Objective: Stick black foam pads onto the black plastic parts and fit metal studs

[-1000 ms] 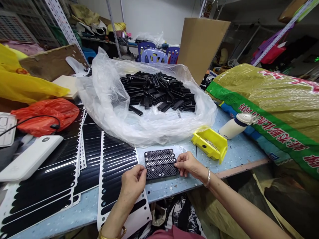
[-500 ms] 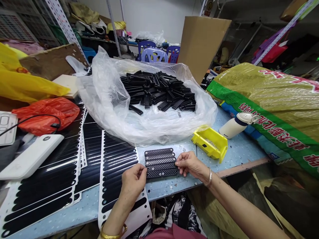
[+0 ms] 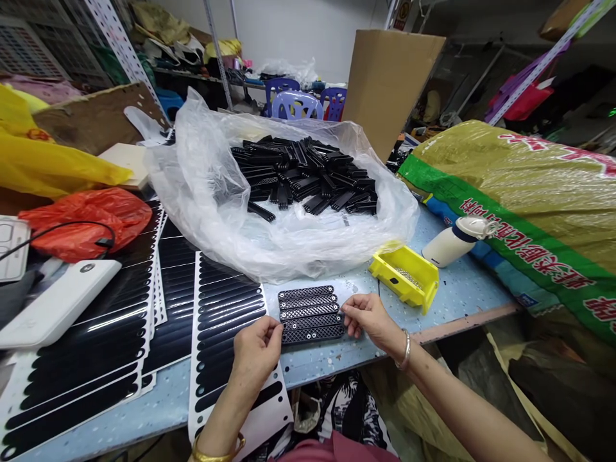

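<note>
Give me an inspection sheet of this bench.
Surface: speckled pale-blue table, crowded.
Job's things: black perforated plastic strips lying side by side; heap of black strips in clear plastic bag.
Clutter: black die-cut sheet, yellow bin, white bottle, red plastic bag.
Hands: left hand and right hand touch opposite ends of the strips.
Cables: black cable over the red bag.
Surroundings: woven sack, cardboard box, blue plastic chairs.

Both forearms are bare. The left forearm (image 3: 224,417) ends in a left hand (image 3: 257,356) with a polished gold bangle (image 3: 219,450) around its wrist, a rounded, fairly chunky band. The right forearm (image 3: 462,401) leads to a right hand (image 3: 370,319) with a slim, smooth silver bangle (image 3: 405,350) at its wrist. A dusky pink garment (image 3: 332,451) shows at the bottom edge of the view, its cut hidden.
</note>
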